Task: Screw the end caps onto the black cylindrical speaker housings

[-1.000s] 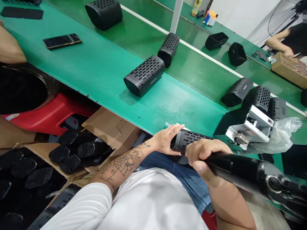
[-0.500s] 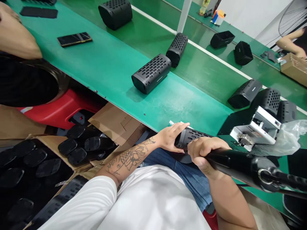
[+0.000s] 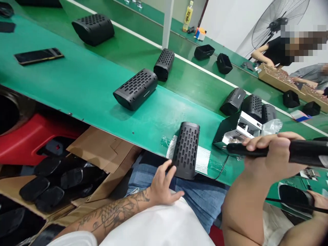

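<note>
A black speaker housing (image 3: 186,148) with rows of slots lies at the table's front edge, over a white patch. My left hand (image 3: 164,184) is at its lower left corner, fingers spread; I cannot tell whether the fingertips touch it. My right hand (image 3: 271,153) is wrapped round a black electric screwdriver (image 3: 307,152), held nearly level. The screwdriver's front end is beside a silver and black screw feeder (image 3: 239,128), hiding part of it.
Several similar housings, one (image 3: 135,89) near the middle, stand on the green table (image 3: 84,82). A phone (image 3: 38,56) lies left. Boxes of black parts (image 3: 48,188) and a red stool (image 3: 38,136) are below. Co-workers (image 3: 279,51) sit across; another person's hand (image 3: 320,201) is at right.
My left hand has let go of the housing, which now rests turned on the table edge. My right hand has carried the screwdriver right to the screw feeder. The view has swung right.
</note>
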Available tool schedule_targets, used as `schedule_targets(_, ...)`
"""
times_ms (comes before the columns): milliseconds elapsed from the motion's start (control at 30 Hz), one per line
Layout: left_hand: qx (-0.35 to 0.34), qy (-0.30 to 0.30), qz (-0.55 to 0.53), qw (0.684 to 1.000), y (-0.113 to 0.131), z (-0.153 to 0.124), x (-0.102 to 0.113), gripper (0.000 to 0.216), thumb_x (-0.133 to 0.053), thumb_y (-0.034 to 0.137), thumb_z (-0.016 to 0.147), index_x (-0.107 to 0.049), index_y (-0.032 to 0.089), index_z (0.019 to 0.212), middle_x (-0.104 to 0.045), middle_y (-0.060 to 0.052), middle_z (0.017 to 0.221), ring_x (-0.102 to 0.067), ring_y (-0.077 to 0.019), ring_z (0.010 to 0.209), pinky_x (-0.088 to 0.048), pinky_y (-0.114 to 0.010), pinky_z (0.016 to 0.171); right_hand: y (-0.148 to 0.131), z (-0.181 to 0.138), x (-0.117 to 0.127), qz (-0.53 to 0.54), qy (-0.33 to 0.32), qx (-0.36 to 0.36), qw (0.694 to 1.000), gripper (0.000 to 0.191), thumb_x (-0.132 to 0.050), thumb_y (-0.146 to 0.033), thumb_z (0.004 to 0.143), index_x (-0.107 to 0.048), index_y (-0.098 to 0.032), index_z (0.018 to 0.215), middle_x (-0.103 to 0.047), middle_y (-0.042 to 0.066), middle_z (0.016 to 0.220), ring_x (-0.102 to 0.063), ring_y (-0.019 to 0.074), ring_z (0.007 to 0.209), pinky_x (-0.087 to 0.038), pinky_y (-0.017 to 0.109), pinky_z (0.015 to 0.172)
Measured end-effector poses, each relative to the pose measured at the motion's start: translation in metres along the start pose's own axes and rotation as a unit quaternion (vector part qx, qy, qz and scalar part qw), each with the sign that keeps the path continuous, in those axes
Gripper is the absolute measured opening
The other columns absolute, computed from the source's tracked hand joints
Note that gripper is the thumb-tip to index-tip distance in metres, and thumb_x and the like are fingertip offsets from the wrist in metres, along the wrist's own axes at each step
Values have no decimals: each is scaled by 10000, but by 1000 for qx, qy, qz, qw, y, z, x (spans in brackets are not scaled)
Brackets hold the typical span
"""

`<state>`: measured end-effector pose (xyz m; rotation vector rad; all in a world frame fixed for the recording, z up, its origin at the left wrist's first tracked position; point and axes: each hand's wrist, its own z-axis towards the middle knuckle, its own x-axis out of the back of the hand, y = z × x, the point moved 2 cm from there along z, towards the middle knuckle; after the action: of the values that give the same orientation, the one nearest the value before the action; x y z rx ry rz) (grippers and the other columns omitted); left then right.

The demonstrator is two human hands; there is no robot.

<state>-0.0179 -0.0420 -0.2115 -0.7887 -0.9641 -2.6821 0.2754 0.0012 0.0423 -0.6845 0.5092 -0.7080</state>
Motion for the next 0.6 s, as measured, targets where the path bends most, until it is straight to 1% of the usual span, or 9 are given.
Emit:
schedule_targets(33,-44,-42,-22,998,4,-4,-2,976,-761,591,1040,-370,159,1822,-532,-341,1743,-742,-438,1451,-719,-585,1091,12,10,12,-55,59,7,997,390,-955,-500,836,-658,-247,859,-623,-85,591,-561,140,446,-541,308,469)
schedule_targets(100,-130,-129,-65,981,8,-3,-9,772,-759,372,1011,-522,157,1713,-493,-349,1807,-781,-375,1392,-735,-496,1055,37,24,34,-126,129,10,984,381,-922,-522,810,-655,-255,863,-616,-74,579,-566,160,451,-508,322,452)
schedule_targets(167,-215,-190,-82,955,12,13,-14,568,-769,240,972,-684,165,1529,-529,-324,1814,-798,-333,1344,-728,-452,1065,58,31,51,-153,147,6,977,350,-916,-485,800,-656,-255,851,-617,-68,575,-577,169,451,-498,329,450)
schedule_targets(233,-294,-206,-70,931,14,44,-14,383,-781,221,992,-787,222,1375,-626,-218,1782,-777,-306,1380,-687,-440,1163,71,32,64,-163,138,-11,977,339,-927,-436,783,-643,-253,816,-616,-69,562,-588,173,443,-520,339,466)
schedule_targets(300,-346,-210,-36,914,14,89,-6,394,-787,252,1025,-810,304,1416,-645,-105,1792,-682,-306,1551,-568,-472,1339,78,29,73,-163,131,-28,977,362,-930,-437,764,-618,-256,795,-605,-75,539,-569,168,422,-532,342,468)
schedule_targets(367,-331,-260,18,907,5,142,5,697,-799,255,994,-674,335,1675,-516,-108,1895,-495,-366,1743,-372,-581,1476,79,25,78,-156,133,-35,978,382,-923,-468,753,-600,-267,785,-592,-77,513,-540,164,409,-521,340,452)
schedule_targets(433,-271,-325,73,903,-10,190,16,931,-823,218,922,-532,268,1805,-463,-188,1910,-414,-449,1781,-246,-678,1490,77,22,79,-151,132,-36,979,373,-916,-484,761,-606,-275,763,-599,-65,513,-536,168,419,-516,345,444)
schedule_targets(500,-230,-372,99,894,-23,223,23,897,-843,338,946,-545,200,1782,-578,-235,1797,-507,-468,1689,-269,-682,1448,71,19,77,-145,119,-42,981,342,-917,-460,769,-633,-271,737,-618,-48,522,-555,180,430,-526,355,449)
schedule_targets(600,-202,-389,141,888,-28,234,23,911,-905,505,933,-596,170,1722,-687,-240,1597,-631,-439,1466,-388,-610,1319,53,14,78,-120,101,-49,986,332,-929,-430,751,-643,-262,743,-617,-52,527,-552,175,421,-551,354,453)
